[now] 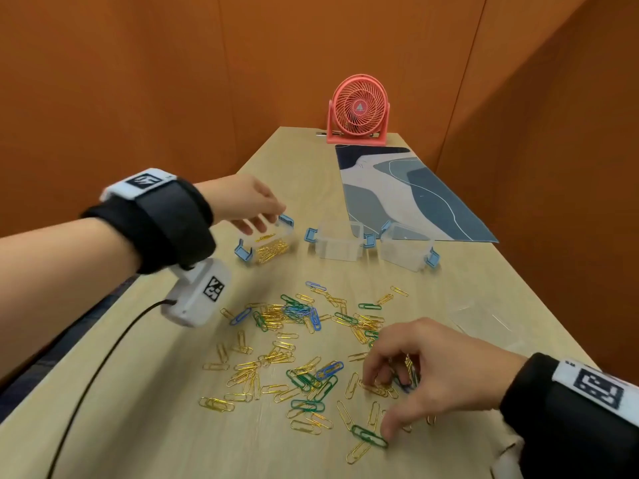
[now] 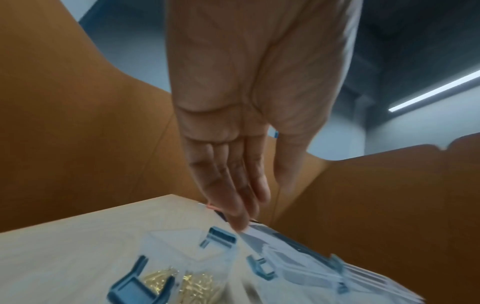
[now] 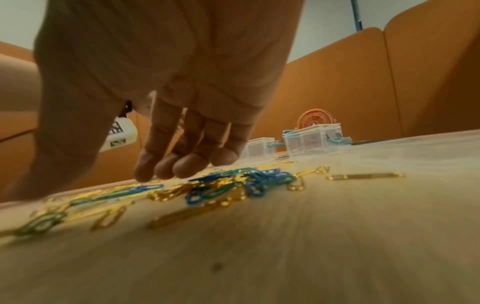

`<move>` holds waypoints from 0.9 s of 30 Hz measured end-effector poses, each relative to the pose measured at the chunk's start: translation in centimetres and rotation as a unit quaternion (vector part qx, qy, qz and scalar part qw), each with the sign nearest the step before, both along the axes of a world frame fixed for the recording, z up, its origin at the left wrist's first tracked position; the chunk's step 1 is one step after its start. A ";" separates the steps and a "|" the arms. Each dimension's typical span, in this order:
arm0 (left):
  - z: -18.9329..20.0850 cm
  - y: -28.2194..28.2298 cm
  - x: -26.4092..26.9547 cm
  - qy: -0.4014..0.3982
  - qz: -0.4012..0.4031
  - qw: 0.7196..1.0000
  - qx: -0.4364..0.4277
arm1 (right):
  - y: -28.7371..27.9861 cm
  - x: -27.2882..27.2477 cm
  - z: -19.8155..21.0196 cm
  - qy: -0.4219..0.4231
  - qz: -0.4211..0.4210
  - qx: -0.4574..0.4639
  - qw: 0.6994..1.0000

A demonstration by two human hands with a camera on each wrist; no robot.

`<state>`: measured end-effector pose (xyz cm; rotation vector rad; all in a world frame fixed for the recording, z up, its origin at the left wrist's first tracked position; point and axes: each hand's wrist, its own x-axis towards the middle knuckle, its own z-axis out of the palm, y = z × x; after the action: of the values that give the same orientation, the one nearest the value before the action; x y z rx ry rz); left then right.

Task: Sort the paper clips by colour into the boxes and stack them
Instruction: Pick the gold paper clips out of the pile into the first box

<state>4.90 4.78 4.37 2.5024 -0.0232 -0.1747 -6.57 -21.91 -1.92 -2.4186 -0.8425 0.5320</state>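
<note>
Gold, green and blue paper clips (image 1: 304,354) lie scattered over the wooden table (image 1: 138,426). Three clear boxes with blue latches stand behind them: the left box (image 1: 271,248) holds gold clips, while the middle box (image 1: 339,243) and the right box (image 1: 406,247) look empty. My left hand (image 1: 256,212) hovers over the left box with straight fingers and holds nothing, as the left wrist view shows of that hand (image 2: 259,201) above the box (image 2: 182,283). My right hand (image 1: 380,402) is spread over the near right of the pile; its fingertips (image 3: 182,166) touch the clips (image 3: 233,185) and pinch none.
A pink fan (image 1: 359,110) stands at the table's far end, with a blue patterned mat (image 1: 397,195) in front of it. A clear lid (image 1: 484,319) lies right of the clips. Orange partitions enclose the table. A black cable (image 1: 103,368) hangs from my left wrist camera.
</note>
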 end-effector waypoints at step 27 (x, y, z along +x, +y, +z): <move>-7.0 2.2 -11.6 0.138 -0.167 0.971 0.105 | 0.9 0.0 -0.9 -0.063 -0.066 -0.096 0.991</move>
<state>-6.68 6.96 -2.60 2.6436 -0.3278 -0.6941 -6.53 -21.04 -2.77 -2.6862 -0.7028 0.4316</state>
